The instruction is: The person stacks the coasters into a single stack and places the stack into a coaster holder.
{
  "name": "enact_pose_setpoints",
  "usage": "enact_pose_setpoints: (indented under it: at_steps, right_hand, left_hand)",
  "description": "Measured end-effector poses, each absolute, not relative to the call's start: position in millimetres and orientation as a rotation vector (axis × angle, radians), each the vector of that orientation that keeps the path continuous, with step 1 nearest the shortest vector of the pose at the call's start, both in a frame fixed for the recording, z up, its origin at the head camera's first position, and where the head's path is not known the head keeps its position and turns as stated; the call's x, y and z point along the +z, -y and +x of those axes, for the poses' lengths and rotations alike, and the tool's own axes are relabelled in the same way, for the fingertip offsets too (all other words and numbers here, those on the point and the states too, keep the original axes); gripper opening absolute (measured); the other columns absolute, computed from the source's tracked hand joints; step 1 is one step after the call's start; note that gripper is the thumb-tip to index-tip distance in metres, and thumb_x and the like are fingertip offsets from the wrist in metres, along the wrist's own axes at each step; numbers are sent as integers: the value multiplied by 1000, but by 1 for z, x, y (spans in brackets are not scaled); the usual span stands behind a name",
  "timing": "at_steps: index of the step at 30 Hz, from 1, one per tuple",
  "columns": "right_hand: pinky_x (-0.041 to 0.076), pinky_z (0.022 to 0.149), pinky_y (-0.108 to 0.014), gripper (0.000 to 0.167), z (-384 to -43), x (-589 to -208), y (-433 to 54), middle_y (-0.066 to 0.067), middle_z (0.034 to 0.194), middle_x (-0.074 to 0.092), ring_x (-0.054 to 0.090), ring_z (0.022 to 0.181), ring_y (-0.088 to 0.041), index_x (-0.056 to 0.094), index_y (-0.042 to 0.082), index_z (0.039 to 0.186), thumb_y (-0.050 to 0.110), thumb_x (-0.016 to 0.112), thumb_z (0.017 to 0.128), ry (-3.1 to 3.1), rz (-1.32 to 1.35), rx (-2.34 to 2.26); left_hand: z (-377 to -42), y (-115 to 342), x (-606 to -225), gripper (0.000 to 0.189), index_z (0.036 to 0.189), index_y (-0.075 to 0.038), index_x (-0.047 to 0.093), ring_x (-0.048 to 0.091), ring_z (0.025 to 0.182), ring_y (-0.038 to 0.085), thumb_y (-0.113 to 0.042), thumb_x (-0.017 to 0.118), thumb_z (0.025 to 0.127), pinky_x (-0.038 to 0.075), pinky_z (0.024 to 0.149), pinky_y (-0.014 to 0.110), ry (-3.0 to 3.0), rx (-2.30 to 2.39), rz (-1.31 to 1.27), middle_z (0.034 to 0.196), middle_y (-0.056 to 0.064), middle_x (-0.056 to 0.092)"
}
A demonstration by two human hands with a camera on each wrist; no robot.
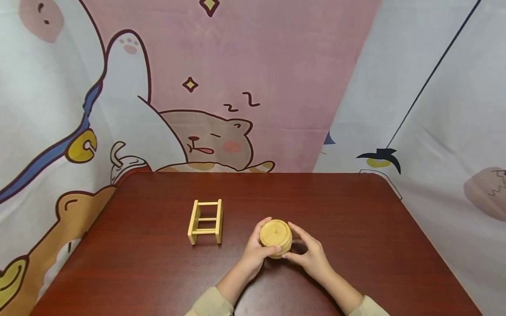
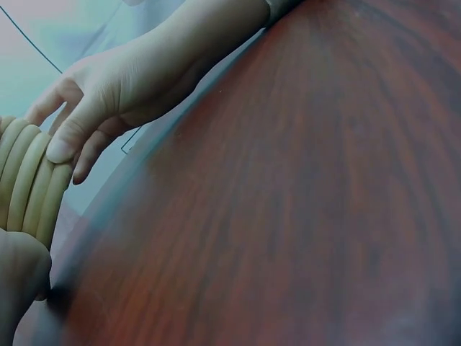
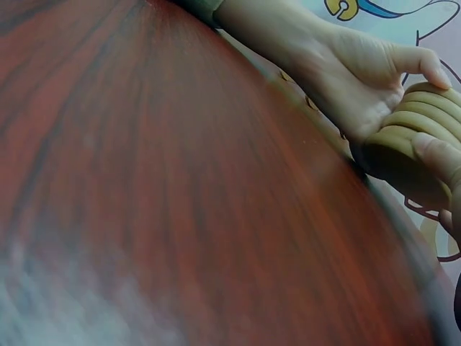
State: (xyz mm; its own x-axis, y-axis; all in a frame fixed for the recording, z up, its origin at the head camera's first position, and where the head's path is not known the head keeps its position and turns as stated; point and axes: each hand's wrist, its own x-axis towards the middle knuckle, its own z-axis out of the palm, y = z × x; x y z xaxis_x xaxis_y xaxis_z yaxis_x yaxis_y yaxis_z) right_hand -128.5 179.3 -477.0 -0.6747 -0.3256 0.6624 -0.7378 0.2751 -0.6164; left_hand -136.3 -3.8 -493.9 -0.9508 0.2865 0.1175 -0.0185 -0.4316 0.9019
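Observation:
A stack of several round wooden coasters (image 1: 273, 233) is held between both hands over the table, its top one bearing a faint engraved mark. My left hand (image 1: 253, 253) grips the stack from the left, thumb across the near top edge. On the other side my right hand (image 1: 314, 258) pinches the rim between thumb and fingers. The left wrist view gives the layered edges of the coasters (image 2: 32, 180), with the right thumb on the end one. From the right wrist, the stack (image 3: 403, 162) appears tilted, its dark underside facing down.
A small light-wood rack (image 1: 204, 231) with crossbars stands left of the hands on the dark red-brown table (image 1: 138, 263). Behind the table and along its sides hangs a cartoon-printed cloth (image 1: 300, 87).

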Motion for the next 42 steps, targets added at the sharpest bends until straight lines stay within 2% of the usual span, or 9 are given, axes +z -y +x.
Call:
enact_pose_setpoints:
  at_steps: [4,7,11,19,26,34,42]
  right_hand:
    - [52,77,-34,80,-125,-470,-175,-35,120,53,60,102,-16,45,-22,125,-16,83,55,2110,946,1471]
    - [51,80,-30,78,-123,-470,-174,-35,118,53,58,107,-13,44,-22,126,-18,81,57,2096,910,1534]
    - [49,83,-26,75,-121,-471,-171,-31,115,56,55,110,-11,45,-20,127,-17,79,61,2111,830,1572]
    - [45,89,-23,70,-117,-470,-159,-28,124,54,54,112,-14,44,-12,134,-16,74,72,2119,681,1626]
    - [39,96,-22,66,-117,-469,-146,-31,127,46,47,120,-11,44,-16,131,-20,70,71,2031,638,1698]
    - [32,100,-18,79,-112,-467,-136,-27,135,40,41,123,-8,39,-12,137,-13,77,68,2081,514,1714]
    - [31,102,-20,81,-111,-465,-135,-26,134,46,43,125,-11,42,-10,137,-12,80,65,2086,490,1648]
  left_hand:
    - [-137,3,-493,84,145,4,26,51,114,22,8,67,72,41,94,31,-1499,2535,367,130,15,50]
    - [-137,2,-491,82,145,5,25,51,114,22,8,64,73,40,95,31,-1446,2564,346,130,14,50]
    - [-136,0,-488,81,145,6,23,52,113,20,7,62,73,40,95,30,-1381,2600,291,128,13,51]
    - [-135,-1,-482,77,145,4,22,54,110,18,3,57,76,42,93,29,-1206,2673,246,128,9,50]
    - [-134,-4,-480,75,145,4,21,54,106,18,1,54,78,42,91,29,-1059,2743,218,127,8,50]
    - [-133,-9,-478,76,146,4,18,53,105,18,1,52,79,44,90,29,-937,2796,184,126,10,48]
    - [-133,-12,-479,77,146,5,15,52,109,18,0,53,79,42,94,30,-885,2802,177,128,11,46]
